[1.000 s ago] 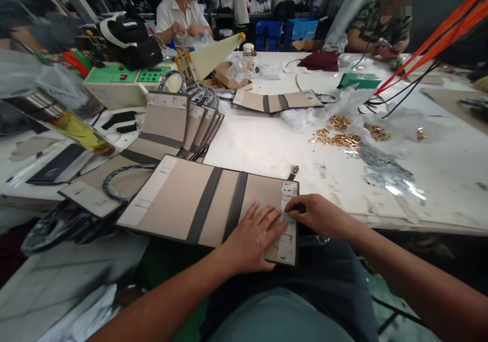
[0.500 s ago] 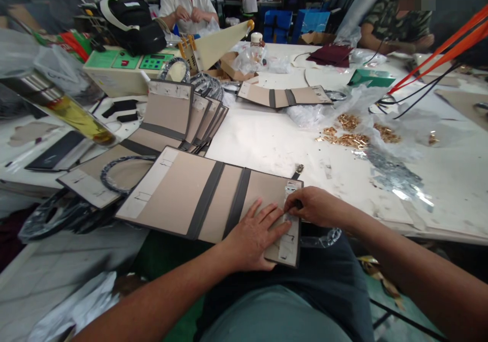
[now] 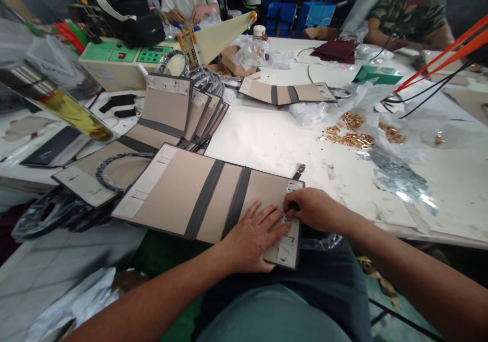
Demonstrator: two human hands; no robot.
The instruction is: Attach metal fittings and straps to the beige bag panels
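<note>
A tan folded-out board panel [image 3: 179, 194] with two dark grey strips lies across the table's near edge and my lap. My left hand [image 3: 252, 238] lies flat on its right end, fingers spread. My right hand [image 3: 310, 210] is closed in a pinch at the panel's pale right strip, gripping something too small to make out. A small metal clip [image 3: 299, 169] sticks out from the panel's far right corner.
A stack of similar panels [image 3: 179, 113] stands to the far left, another panel [image 3: 285, 93] further back. Gold fittings [image 3: 348, 137] lie in plastic at the right. A green-topped machine [image 3: 118, 62] sits at the back left. Other people work across the white table [image 3: 267, 138].
My right hand has shifted slightly up along the panel's right strip. The left hand stays flat in place. The view has tilted a little.
</note>
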